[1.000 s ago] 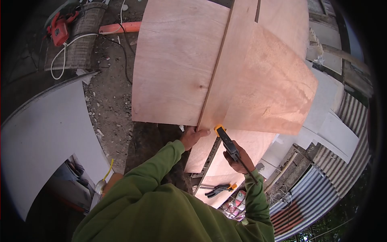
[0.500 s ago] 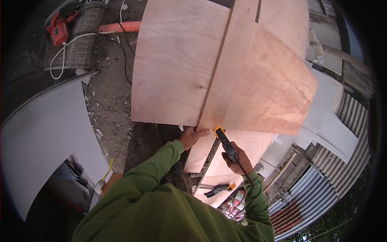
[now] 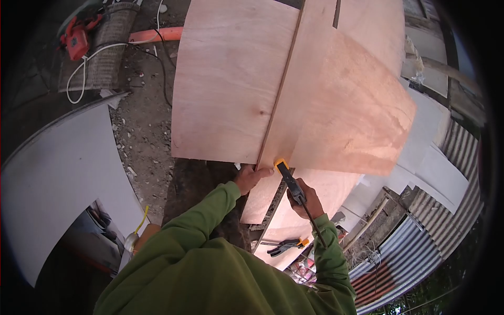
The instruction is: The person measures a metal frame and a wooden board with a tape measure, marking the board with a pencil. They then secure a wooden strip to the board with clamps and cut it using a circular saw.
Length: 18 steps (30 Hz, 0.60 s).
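Note:
My right hand [image 3: 305, 199] is closed around a black bar clamp [image 3: 290, 181] whose yellow-padded jaw sits at the near edge of the plywood. The clamp's bar sticks back past my wrist. At the near end of a long plywood strip [image 3: 302, 79], my left hand [image 3: 251, 179] grips the edge, thumb on top and fingers hidden underneath. That strip lies over a large plywood sheet [image 3: 226, 89], with another plywood piece [image 3: 357, 110] on its right. A second black clamp with an orange tip [image 3: 287, 246] rests on the lower plywood [image 3: 315, 197] near my body.
A red power tool [image 3: 77, 42] with a white cord lies at upper left, near an orange pipe [image 3: 163, 34]. A white panel [image 3: 58, 173] stands at left over stony ground [image 3: 142, 131]. Corrugated metal sheets [image 3: 399, 252] and pale boards [image 3: 428, 173] lie at right.
My right hand has shifted slightly left and up with the clamp, bringing its yellow jaw closer to my left thumb. My left hand keeps its place on the plywood edge.

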### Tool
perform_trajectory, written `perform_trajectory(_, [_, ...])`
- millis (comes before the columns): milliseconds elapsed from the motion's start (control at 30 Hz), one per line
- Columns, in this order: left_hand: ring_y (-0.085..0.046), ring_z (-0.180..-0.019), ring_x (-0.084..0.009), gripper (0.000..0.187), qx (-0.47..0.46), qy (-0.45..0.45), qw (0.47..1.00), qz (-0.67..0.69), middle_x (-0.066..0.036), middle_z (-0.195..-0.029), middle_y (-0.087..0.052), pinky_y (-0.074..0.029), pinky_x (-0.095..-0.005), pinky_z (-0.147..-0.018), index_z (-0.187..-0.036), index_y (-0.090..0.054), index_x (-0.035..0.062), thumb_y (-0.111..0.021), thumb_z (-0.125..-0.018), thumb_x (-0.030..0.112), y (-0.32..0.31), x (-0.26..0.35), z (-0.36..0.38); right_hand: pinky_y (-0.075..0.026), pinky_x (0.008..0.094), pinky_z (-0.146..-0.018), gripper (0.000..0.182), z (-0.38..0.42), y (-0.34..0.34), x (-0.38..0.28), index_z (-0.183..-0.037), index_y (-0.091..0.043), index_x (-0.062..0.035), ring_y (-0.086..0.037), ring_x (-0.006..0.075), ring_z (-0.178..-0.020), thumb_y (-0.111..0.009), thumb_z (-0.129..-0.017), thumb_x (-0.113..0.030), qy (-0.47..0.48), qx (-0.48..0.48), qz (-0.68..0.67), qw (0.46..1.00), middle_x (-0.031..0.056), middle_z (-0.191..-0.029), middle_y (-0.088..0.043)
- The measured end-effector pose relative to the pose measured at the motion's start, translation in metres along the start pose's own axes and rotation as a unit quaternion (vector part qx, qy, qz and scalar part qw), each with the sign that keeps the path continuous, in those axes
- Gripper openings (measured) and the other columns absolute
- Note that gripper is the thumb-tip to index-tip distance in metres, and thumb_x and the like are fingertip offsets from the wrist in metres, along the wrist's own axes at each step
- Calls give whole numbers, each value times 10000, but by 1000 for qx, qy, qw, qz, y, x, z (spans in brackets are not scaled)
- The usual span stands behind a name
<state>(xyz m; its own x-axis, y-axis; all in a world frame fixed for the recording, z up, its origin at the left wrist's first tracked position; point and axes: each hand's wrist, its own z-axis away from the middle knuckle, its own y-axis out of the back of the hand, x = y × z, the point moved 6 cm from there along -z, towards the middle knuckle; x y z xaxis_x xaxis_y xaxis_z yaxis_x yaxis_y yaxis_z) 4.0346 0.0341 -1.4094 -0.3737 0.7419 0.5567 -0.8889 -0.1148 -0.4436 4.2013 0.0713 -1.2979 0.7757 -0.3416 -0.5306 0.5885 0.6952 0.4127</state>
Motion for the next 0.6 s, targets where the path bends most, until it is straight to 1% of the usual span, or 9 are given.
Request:
perform_trajectory(67, [-542,-901,-127,329,4,4,1000,2,-36,-949,-605,-423,-298,-841,-1038,-600,14,-692,-771,183,0,-1,1,-437,357,-555,178,-1,1,6,-909,-515,-43,-504,257,-544,-643,-807,-114,9,-3,7,1000,128,-606,-512])
perform_trajectory(133, [-537,-889,-124,329,5,-14,1000,-12,-30,-937,-599,-422,-296,-833,-1023,-603,17,-697,-769,203,2,-4,-1,-438,359,-554,188,1,2,8,-899,-514,-41,-499,259,-539,-652,-799,-124,17,-5,13,1000,126,-600,-507])
perform_trajectory(200, [-536,-885,-124,328,6,-5,1000,5,-28,-933,-597,-422,-296,-831,-1017,-605,18,-697,-768,210,-1,1,1,-443,363,-587,227,3,3,5,-933,-518,-41,-521,248,-594,-663,-781,-126,-48,-46,45,997,121,-671,-540])
perform_trajectory(233, [-534,-880,-124,327,6,3,1000,25,-26,-928,-595,-422,-296,-828,-1011,-608,20,-698,-767,217,-2,2,2,-443,363,-587,227,4,6,2,-933,-518,-41,-521,248,-594,-663,-781,-126,-48,-47,44,997,121,-671,-540])
perform_trajectory(300, [-534,-879,-124,318,12,-7,1000,16,-26,-925,-595,-422,-296,-828,-1005,-610,21,-696,-768,215,-2,1,2,-471,429,-667,341,8,6,1,-956,-519,-6,-619,365,-742,-708,-742,-193,-56,-108,-6,992,190,-783,-611])
perform_trajectory(333, [-534,-877,-124,310,19,-17,1000,8,-25,-922,-596,-423,-296,-827,-998,-612,22,-695,-769,214,-1,2,1,-471,429,-667,341,9,8,3,-956,-519,-6,-619,365,-742,-708,-742,-193,-55,-109,-6,992,190,-783,-611])
perform_trajectory(400, [-535,-879,-125,308,19,-15,1000,12,-27,-920,-597,-423,-296,-828,-997,-612,21,-694,-769,213,-1,2,2,-475,422,-685,376,14,12,4,-998,-528,-3,-626,333,-769,-703,-723,-189,-37,-86,-20,995,190,-840,-614])
perform_trajectory(533, [-536,-883,-126,305,20,-13,1000,-12,-32,-916,-601,-423,-296,-834,-993,-615,18,-692,-770,212,0,-3,0,-481,421,-676,382,18,12,1,-1040,-531,-12,-624,359,-743,-670,-721,-170,-10,-78,35,996,199,-797,-617])
perform_trajectory(600, [-536,-891,-129,317,17,-12,1000,-13,-36,-926,-601,-423,-298,-838,-1005,-611,15,-692,-771,213,0,-1,1,-486,421,-665,328,14,9,10,-1017,-548,-14,-624,387,-728,-632,-728,-145,-68,-101,60,991,208,-754,-621])
